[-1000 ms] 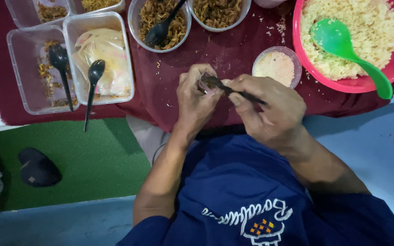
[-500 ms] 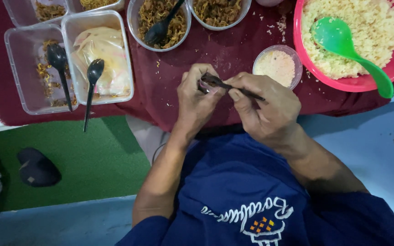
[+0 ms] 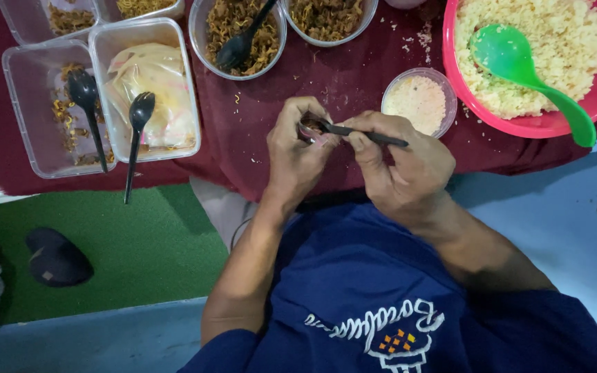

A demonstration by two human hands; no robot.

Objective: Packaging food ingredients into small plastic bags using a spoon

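Observation:
My left hand (image 3: 295, 155) is curled around a small clear cup (image 3: 309, 129) that it holds over the maroon cloth (image 3: 354, 83). My right hand (image 3: 399, 162) pinches the handle of a black spoon (image 3: 357, 130), whose bowl rests in the cup's mouth with dark brown filling on it. Both hands meet near the table's front edge, above my blue shirt.
A pink bowl of yellow rice (image 3: 540, 55) with a green scoop (image 3: 530, 72) sits at the right, a small cup of crumbs (image 3: 417, 100) beside it. Round bowls of fried noodles (image 3: 240, 34) and clear rectangular tubs (image 3: 146, 86) with black spoons stand at the back and left.
The spoon handle has tilted flatter and its bowl has pushed deeper into the cup. The hands stay in about the same place.

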